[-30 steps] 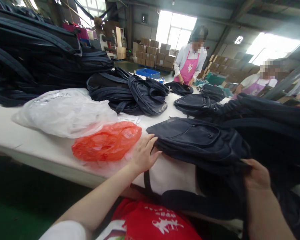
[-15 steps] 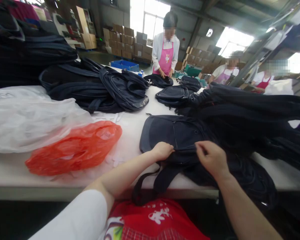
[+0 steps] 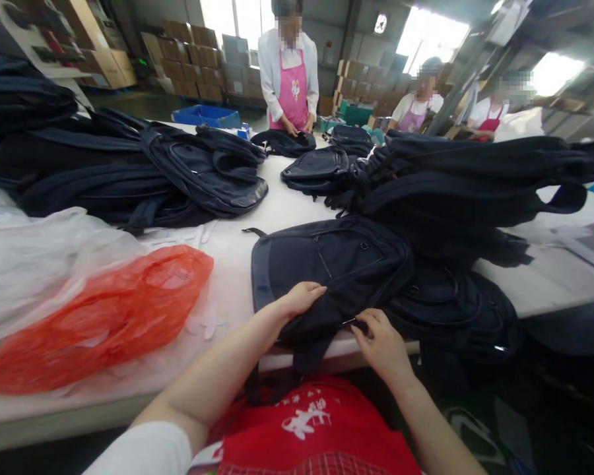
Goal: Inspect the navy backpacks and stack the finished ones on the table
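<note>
A dark navy backpack (image 3: 297,254) lies flat at the table's front edge, its straps hanging over the edge. My left hand (image 3: 303,298) is closed on the fabric near its front side, fingers together. With thumb and fingertips, my right hand (image 3: 379,335) pinches a dark zipper pull (image 3: 360,324) on the bag's near side; a small shiny bit shows beside it. Another dark backpack (image 3: 455,310) lies partly under the first, to the right of my right hand.
Dark backpacks (image 3: 198,175) are heaped at left, and a taller pile (image 3: 450,168) stands at right. An orange plastic bag (image 3: 123,310) and clear plastic (image 3: 44,251) lie front left. Across the white table (image 3: 267,214), a co-worker (image 3: 290,72) handles a dark piece near a blue crate (image 3: 205,117).
My right hand has come down and toward me along the bag's near side, now pinching the zipper pull. The left stays on the bag. The bag sits at more of a slant, and the view has shifted.
</note>
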A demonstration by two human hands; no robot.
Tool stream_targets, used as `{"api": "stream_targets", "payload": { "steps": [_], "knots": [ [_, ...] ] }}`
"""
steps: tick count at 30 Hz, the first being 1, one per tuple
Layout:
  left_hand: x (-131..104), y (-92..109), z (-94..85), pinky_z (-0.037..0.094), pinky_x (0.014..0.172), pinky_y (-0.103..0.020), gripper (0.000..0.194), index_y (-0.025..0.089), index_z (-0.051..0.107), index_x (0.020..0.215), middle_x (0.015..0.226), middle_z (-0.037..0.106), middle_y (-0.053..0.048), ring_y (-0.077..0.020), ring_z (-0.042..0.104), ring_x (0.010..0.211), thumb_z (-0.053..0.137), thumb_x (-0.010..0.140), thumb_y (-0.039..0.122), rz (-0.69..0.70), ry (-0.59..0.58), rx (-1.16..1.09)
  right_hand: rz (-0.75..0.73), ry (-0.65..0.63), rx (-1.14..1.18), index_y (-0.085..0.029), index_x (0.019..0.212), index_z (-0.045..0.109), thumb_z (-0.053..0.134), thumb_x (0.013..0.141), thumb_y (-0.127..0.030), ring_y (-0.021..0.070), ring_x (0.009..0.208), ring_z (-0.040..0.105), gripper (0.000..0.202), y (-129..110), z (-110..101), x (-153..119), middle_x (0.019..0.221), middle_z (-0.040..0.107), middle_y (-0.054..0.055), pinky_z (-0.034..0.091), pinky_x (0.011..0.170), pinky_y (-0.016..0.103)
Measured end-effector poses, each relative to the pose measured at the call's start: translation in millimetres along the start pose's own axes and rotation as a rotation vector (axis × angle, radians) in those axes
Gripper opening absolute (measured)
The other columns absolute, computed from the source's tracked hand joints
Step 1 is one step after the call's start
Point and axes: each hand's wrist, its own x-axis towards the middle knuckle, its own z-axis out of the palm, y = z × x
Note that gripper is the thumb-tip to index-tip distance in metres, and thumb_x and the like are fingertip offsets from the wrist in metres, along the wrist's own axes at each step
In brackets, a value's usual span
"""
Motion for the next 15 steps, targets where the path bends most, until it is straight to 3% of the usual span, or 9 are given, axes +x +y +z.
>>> {"api": "stream_targets", "payload": {
  "steps": [9,15],
  "knots": [
    [1,3,-5.7,0.050,0.071,-0.031,0.048,0.013,0.069,0.083,0.076,0.071,-0.005,-0.0167,0.063,0.067,0.068,0.070,0.060,-0.055,-0.076,-0.204,0.032,0.031,-0.047,-0.019,0.101,0.060,0.056,0.086,-0.040,0.0203,0.085,0.062,0.025,-10,15,12,0.103,0.057,0.008,0.051,0.070,0.032],
    [-3,2,-4.5,0.048,0.070,-0.030,0.048,0.013,0.069,0.082,0.073,0.070,-0.004,-0.0156,0.061,0.065,0.069,0.070,0.059,-0.050,-0.074,-0.216,0.005,-0.061,-0.077,-0.020,0.094,0.061,0.055,0.087,-0.029,0.0201,0.082,0.061,0.013,-12,15,14,0.097,0.059,0.007,0.049,0.072,0.033]
  ]
}}
